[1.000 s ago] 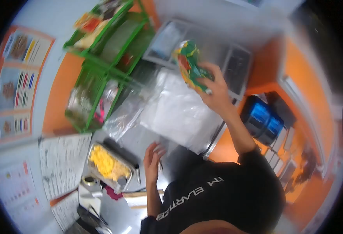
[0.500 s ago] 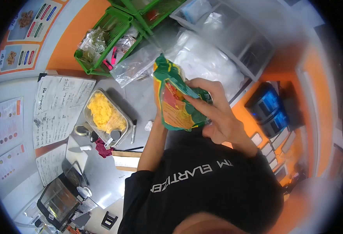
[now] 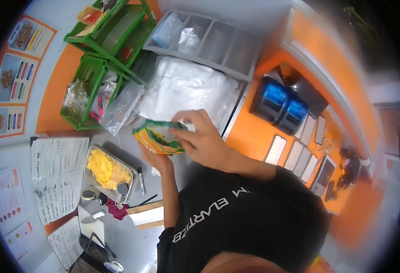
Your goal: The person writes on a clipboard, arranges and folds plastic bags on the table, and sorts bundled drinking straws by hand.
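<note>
A green and yellow plastic food packet (image 3: 153, 140) is held in front of my chest, above the grey table. My left hand (image 3: 157, 158) grips it from below on its left side, the fingers mostly hidden behind it. My right hand (image 3: 199, 136) has its fingers bent at the packet's upper right edge, and they appear to pinch it. The packet lies tilted, and its contents do not show. Below and to the left stands a clear tub (image 3: 132, 193) holding yellow food pieces (image 3: 103, 169).
White plastic bags (image 3: 177, 88) lie beyond the packet, before a grey divided tray (image 3: 218, 45). Green baskets (image 3: 84, 91) stand at the left. A marker (image 3: 141, 181), a maroon cloth (image 3: 117, 210) and a knife (image 3: 93, 217) lie nearer. Phones (image 3: 276, 149) rest on the orange counter at right.
The packet has tipped from showing its printed front to a flatter, foreshortened angle. In the view, both hands have shifted left with it. The camera's view has turned, bringing more of the right counter in.
</note>
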`<state>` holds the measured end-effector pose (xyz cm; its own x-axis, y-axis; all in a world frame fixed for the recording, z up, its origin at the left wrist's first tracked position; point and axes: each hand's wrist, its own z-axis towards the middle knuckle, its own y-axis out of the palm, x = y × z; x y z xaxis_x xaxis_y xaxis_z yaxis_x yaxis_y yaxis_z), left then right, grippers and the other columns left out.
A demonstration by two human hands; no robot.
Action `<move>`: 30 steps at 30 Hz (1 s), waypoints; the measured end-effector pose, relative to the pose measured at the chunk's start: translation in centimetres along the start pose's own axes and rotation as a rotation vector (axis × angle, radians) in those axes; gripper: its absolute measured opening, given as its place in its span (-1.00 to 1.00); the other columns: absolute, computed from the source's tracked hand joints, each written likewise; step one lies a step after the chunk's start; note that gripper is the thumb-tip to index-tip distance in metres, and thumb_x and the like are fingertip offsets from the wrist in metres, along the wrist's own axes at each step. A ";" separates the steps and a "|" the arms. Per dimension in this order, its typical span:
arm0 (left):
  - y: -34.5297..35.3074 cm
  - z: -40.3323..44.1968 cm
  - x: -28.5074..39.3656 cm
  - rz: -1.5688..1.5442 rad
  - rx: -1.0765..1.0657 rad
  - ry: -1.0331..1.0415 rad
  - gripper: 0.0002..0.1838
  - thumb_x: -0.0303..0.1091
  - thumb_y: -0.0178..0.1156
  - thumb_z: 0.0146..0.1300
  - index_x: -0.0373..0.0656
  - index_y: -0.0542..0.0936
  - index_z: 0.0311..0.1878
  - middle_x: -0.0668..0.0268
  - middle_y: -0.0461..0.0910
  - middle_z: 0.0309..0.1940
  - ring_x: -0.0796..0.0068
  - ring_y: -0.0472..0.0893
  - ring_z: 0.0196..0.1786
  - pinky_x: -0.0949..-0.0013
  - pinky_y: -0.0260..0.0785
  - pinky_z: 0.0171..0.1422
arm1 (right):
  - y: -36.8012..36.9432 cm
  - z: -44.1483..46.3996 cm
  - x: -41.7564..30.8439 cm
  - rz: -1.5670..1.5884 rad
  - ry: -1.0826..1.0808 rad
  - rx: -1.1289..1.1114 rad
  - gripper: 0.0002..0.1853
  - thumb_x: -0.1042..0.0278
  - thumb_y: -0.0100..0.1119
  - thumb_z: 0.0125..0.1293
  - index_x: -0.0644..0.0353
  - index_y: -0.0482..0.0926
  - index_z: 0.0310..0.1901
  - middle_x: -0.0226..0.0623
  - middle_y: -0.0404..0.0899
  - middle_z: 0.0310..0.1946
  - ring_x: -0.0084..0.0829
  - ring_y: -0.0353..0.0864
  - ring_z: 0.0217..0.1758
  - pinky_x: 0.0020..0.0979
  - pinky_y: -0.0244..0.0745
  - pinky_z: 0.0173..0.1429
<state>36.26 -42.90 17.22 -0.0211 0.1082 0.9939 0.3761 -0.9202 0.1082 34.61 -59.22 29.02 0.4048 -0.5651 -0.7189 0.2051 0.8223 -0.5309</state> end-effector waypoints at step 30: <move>19.6 11.9 -2.1 -0.199 -0.673 -0.639 -0.22 0.22 -0.27 0.60 -0.28 0.15 0.55 0.05 0.35 0.46 0.15 0.39 0.47 0.14 0.19 0.56 | -8.5 11.7 20.2 -0.020 0.582 0.286 -0.66 0.30 0.31 0.25 0.33 0.66 -0.02 -0.10 0.70 -0.33 -0.35 0.69 -0.28 -0.30 0.55 -0.10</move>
<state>54.71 -56.64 17.03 0.5584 0.2888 0.7777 -0.1965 -0.8647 0.4623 51.41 -76.82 24.25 -0.1345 -0.4585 -0.8784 0.4689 0.7515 -0.4641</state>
